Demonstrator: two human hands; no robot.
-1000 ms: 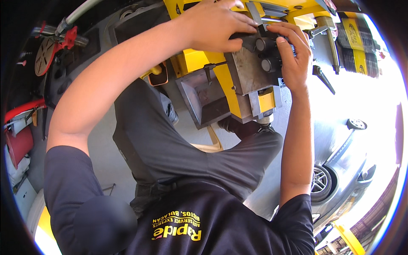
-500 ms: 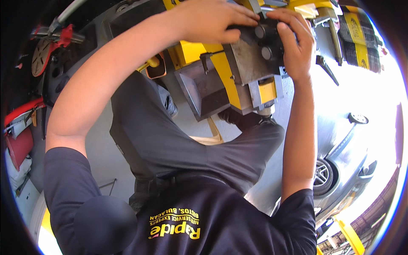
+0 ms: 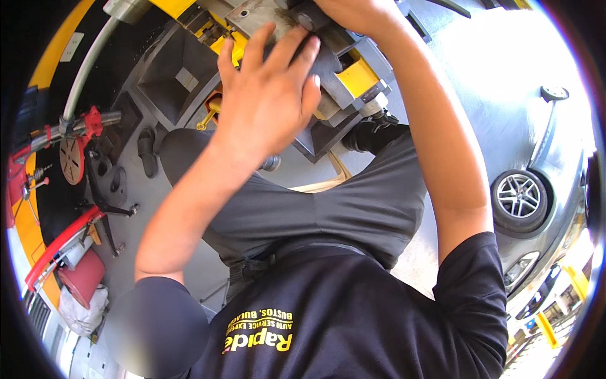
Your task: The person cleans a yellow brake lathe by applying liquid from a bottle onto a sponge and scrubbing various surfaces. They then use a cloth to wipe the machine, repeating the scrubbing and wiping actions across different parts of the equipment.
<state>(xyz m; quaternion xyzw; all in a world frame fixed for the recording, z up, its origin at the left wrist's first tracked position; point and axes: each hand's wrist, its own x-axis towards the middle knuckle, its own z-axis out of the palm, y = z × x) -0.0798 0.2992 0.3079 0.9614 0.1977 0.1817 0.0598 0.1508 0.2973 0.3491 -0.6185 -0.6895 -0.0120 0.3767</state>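
A yellow and grey workshop machine [image 3: 325, 82] stands in front of me at the top of the view. Above its bare metal top, my left hand [image 3: 268, 95] is spread open and holds nothing; its fingertips reach toward a dark round knob [image 3: 308, 23]. Whether they touch the metal I cannot tell. My right hand [image 3: 356, 11] lies at the upper edge of the view, beside the dark round parts of the machine. Its fingers are cut off by the edge, so their grip is hidden.
A grey metal tray [image 3: 170, 76] juts from the machine's left. Stands with red parts [image 3: 93, 122] and a red roll-like cushion [image 3: 83, 278] are on the left. To the right is a parked car, with its wheel [image 3: 520, 194] showing. Slippers [image 3: 147, 151] lie on the floor.
My left hand has come back off the machine's far side toward me, fingers spread. My right hand has gone up toward the edge. The whole view has shifted, with the machine higher.
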